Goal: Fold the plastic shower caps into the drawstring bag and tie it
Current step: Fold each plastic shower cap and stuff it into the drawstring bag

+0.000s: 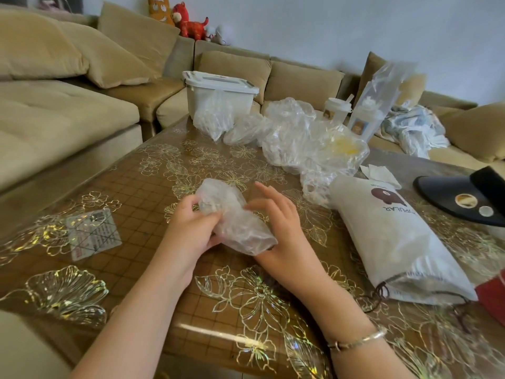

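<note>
Head view: both hands work one folded cap (233, 217), a crumpled clear-plastic bundle lying slantwise just above the table (153, 269) centre. Left hand (191, 225) grips the cap's near-left side, fingers curled into the plastic, thumb on top. Right hand (281, 231) sits against the cap's right side: fingers fairly straight and fanned, fingertips touching the plastic, palm under the lower end. A bracelet (358, 341) is on the right wrist.

Bag (393, 239): white drawstring bag with a brown bear print, lying on its side to the right of the hands, well filled, mouth toward the near edge, dark cord (377, 295) loose on the table beside the mouth. Not tied.

Cap pile (295, 135): heap of unfolded clear caps at the far side of the table, behind the hands and touching the bag's far end.

Elsewhere: white lidded bin (218, 91) at the far edge behind the pile, two cups (337, 109) to its right, black visor (464, 198) at the right edge, a small clear card (93, 233) left of the hands. Tan sofa (68, 86) wraps around behind.
</note>
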### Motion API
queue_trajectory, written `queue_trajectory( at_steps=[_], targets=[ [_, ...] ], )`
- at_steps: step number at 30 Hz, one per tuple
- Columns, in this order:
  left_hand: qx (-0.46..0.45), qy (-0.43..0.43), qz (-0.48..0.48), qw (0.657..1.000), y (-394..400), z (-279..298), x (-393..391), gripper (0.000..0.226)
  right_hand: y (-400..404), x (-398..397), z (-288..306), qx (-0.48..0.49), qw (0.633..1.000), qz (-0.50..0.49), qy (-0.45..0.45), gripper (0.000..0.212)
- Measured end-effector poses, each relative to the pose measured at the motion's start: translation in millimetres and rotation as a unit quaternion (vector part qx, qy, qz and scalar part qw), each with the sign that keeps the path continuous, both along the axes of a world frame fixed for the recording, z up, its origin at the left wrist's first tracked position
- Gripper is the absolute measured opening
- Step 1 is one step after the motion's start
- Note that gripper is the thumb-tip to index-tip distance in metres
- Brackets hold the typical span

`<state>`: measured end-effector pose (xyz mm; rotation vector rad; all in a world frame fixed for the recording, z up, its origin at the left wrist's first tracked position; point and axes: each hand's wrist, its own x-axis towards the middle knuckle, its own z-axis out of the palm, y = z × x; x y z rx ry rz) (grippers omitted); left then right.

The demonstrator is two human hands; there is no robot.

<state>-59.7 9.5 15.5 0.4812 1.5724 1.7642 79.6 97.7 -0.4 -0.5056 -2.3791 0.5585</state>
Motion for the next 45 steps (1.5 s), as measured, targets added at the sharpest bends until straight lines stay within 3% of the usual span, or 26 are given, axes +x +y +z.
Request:
queue_trajectory(
  at_steps=[2,4,6,7,9,13,18,23,28,33,38,45],
  targets=[
    [-0.065,0.179,0.03,0.981,-4,-3,1,0.049,3,-1,-2,0.033,0.999,-0.003,-0.007,0.027],
    [-0.129,0.367,0.057,0.919,-8,-6,-1,0.066,3,-1,-5,0.044,0.999,-0.003,-0.025,0.019],
    [-0.127,0.459,0.075,0.876,-12,-6,-3,0.064,2,-1,-6,0.054,0.997,-0.005,-0.045,0.015],
    [-0.107,0.47,0.061,0.874,-14,-4,-4,0.054,2,-1,-6,0.052,0.997,-0.005,-0.053,0.014],
    [-0.07,0.447,-0.009,0.892,-16,0,-5,0.033,2,-2,-7,0.034,0.998,-0.004,-0.061,0.012],
    [-0.069,0.355,-0.091,0.928,-20,-1,-3,0.017,1,-3,-6,-0.047,0.997,-0.008,-0.062,0.01],
    [-0.09,0.315,-0.089,0.941,-24,5,1,0.061,1,-1,6,-0.157,0.986,-0.015,-0.06,0.015],
    [-0.157,0.343,-0.122,0.918,-25,1,0,0.051,3,-4,9,-0.244,0.968,-0.053,-0.034,0.035],
    [-0.173,0.355,-0.073,0.916,-14,-7,2,0.021,3,-11,3,-0.21,0.971,-0.103,-0.041,0.04],
    [-0.217,0.389,-0.027,0.895,-4,-13,-1,0.011,4,-17,-2,-0.105,0.981,-0.147,-0.067,0.026],
    [-0.277,0.42,-0.005,0.864,3,-8,-1,0.012,3,-16,0,-0.004,0.995,-0.081,-0.05,0.02],
    [-0.287,0.411,-0.022,0.865,3,-5,-4,0.02,-6,-2,1,-0.031,0.992,-0.016,-0.122,0.037]
  ],
)
